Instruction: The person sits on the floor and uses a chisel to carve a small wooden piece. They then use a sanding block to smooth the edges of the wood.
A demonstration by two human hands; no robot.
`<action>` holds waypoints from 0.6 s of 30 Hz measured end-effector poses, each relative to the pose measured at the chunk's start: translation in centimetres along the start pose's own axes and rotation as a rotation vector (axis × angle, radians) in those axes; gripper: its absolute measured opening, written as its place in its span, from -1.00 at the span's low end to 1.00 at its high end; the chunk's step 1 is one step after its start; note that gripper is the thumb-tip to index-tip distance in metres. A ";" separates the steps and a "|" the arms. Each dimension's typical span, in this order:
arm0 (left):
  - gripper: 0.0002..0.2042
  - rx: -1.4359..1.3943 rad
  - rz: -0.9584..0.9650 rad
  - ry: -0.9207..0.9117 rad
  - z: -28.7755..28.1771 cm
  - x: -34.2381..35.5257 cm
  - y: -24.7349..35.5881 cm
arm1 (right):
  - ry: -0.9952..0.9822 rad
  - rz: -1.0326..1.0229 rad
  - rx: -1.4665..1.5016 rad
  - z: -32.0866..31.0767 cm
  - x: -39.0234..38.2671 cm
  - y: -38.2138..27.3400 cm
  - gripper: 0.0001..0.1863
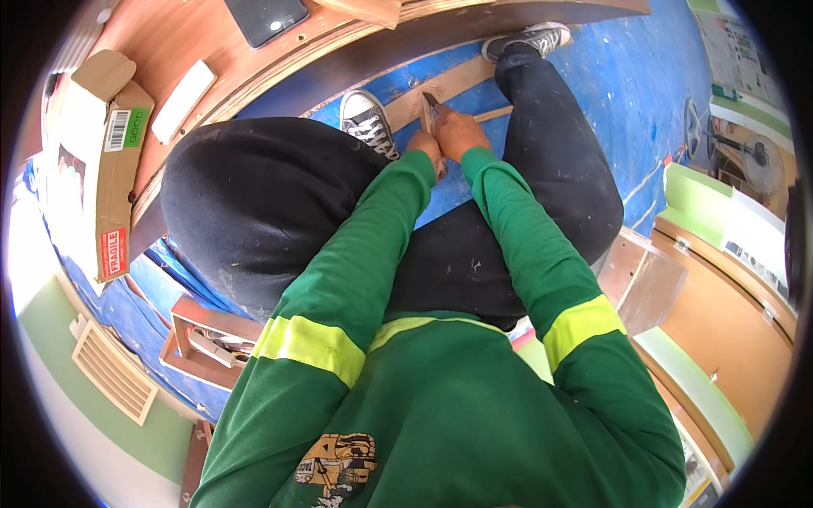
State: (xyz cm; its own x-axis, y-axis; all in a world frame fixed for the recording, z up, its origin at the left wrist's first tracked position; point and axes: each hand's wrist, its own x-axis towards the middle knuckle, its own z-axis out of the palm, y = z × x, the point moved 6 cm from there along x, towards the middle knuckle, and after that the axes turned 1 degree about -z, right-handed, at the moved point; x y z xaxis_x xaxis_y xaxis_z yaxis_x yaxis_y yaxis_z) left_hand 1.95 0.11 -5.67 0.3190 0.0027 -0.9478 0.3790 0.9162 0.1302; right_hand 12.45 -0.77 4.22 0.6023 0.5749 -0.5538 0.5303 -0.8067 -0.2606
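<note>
My left hand is closed, fingers wrapped round the near end of a small wooden piece, though the exact grip is hidden. My right hand, just beside it, is curled shut around a dark tool whose narrow tip shows beside the wood; its handle is covered by my fist. The wooden piece is out between my legs, its long axis running away from me, the far end pointing forward and a touch left. Behind it lies a flat plank on the blue floor, slanting across, with a thinner strip nearer my right hand. My left shoe sits close on the left and crowds that side; my right shoe is farther forward. Both bent legs in dark trousers hem in the space. Ahead and left, a brown tabletop bears a phone, a white block and an open cardboard box. By my left hip is a wooden tray with items inside; far right stands a fan.
</note>
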 end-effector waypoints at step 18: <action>-0.46 -0.014 -0.051 0.078 0.3 -3.2 1.0 | 0.069 -0.003 0.064 0.7 3.4 1.5 -0.53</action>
State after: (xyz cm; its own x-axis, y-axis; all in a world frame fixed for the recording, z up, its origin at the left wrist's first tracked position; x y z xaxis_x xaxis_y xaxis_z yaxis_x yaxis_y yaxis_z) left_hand 1.60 0.94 -2.45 0.2308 -0.0131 -0.9729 0.3811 0.9213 0.0780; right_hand 14.84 -0.15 1.40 0.6415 0.5840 -0.4975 0.4945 -0.8105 -0.3139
